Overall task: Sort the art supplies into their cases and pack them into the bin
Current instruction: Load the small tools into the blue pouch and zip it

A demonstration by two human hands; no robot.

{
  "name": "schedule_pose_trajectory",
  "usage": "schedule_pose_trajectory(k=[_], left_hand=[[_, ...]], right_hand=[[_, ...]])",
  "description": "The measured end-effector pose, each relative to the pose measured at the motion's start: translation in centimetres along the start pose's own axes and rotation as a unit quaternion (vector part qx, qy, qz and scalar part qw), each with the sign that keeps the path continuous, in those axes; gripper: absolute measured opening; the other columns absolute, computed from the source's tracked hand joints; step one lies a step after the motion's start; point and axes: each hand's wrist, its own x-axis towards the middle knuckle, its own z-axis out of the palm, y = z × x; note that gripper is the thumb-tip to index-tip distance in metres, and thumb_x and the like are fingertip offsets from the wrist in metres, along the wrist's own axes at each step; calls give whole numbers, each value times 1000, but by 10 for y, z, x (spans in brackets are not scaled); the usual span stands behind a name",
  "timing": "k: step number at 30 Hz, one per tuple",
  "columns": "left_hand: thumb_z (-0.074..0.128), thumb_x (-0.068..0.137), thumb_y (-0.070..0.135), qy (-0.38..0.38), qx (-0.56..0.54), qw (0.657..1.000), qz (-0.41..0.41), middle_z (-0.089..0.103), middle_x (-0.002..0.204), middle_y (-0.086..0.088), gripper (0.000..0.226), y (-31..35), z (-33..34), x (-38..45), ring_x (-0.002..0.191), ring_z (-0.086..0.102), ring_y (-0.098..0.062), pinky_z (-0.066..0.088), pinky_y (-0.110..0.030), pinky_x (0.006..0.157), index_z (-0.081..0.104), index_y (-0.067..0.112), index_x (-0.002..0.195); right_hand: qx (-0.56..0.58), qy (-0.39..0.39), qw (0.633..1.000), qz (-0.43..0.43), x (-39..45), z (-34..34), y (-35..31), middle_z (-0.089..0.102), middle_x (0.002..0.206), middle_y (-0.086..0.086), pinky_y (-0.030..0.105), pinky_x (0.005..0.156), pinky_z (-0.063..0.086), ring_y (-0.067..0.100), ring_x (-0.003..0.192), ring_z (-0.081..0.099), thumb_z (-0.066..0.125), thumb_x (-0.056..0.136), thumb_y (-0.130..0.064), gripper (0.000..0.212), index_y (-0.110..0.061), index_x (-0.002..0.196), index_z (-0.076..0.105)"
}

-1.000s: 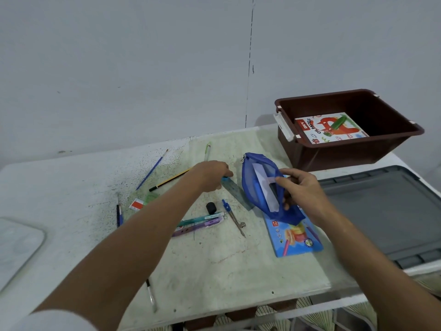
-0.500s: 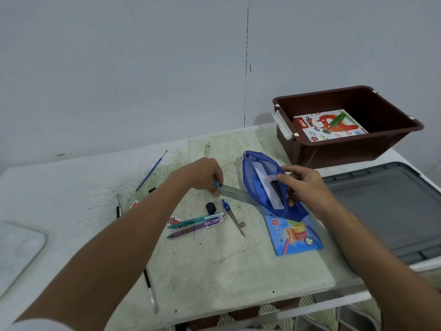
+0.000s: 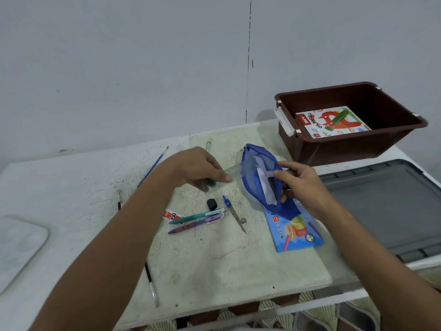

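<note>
My right hand (image 3: 298,185) holds the blue mesh pencil pouch (image 3: 259,173) open by its rim, tilted on the table. My left hand (image 3: 198,167) grips a clear ruler (image 3: 232,174) whose far end reaches the pouch's mouth; the ruler is blurred. Loose on the mat lie a teal pen (image 3: 198,215), a purple pen (image 3: 195,224), a black eraser (image 3: 211,203) and a compass (image 3: 235,216). A blue box of colour pencils (image 3: 296,231) lies under the pouch's lower end. The brown bin (image 3: 348,144) at the back right holds an oil pastels box (image 3: 331,121).
A grey bin lid (image 3: 386,206) lies to the right of my right hand. A blue paintbrush (image 3: 152,166), a dark brush (image 3: 151,283) and a small red-and-white tube (image 3: 173,215) lie at the left. A pale tray (image 3: 19,249) sits at the far left edge.
My left hand has lifted the ruler off the mat and carried it right, its end now at the pouch's mouth. My right hand keeps holding the pouch open.
</note>
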Motion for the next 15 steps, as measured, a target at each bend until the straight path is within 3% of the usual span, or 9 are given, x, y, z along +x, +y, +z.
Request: schedule_pose_trajectory(k=[3,6,8,11,15], left_hand=[[84,70,22,8,-58,998,-31,66,76,-11,42,1,26,12,58,63,-15,57,-27,58,68,-7,94],[84,71,30,72,-114,990,-46,69,80,-16,49,1,49,30,60,64,-22,57,-29,56,68,-9,94],[84,68,41,121,-77,989,-27,66,70,-15,52,1,62,39,53,59,-23,47,-26,47,67,-6,81],[79,68,52,182,17,982,43,50,54,-6,51,2,76,42,45,44,-17,36,-29,49,58,6,64],[69,82,47,150,50,984,81,58,60,-8,47,0,80,37,51,48,-16,38,-25,52,72,1,73]], right_hand=[[23,-13,1000,-7,-2,7,-2,61,65,5,29,45,49,23,53,55,66,86,-14,26,-13,112,63],[48,-43,998,6,-4,15,-2,61,73,14,27,44,49,28,61,56,67,85,-15,26,-11,110,65],[58,-45,997,24,-2,19,0,62,84,22,27,45,51,34,68,57,64,88,-13,25,-9,113,64],[86,-42,995,42,-1,20,5,68,89,22,29,49,55,34,72,60,60,91,-9,24,-5,114,63],[122,-33,991,55,0,16,5,67,87,22,28,48,54,32,69,59,58,91,-6,22,-2,113,62]])
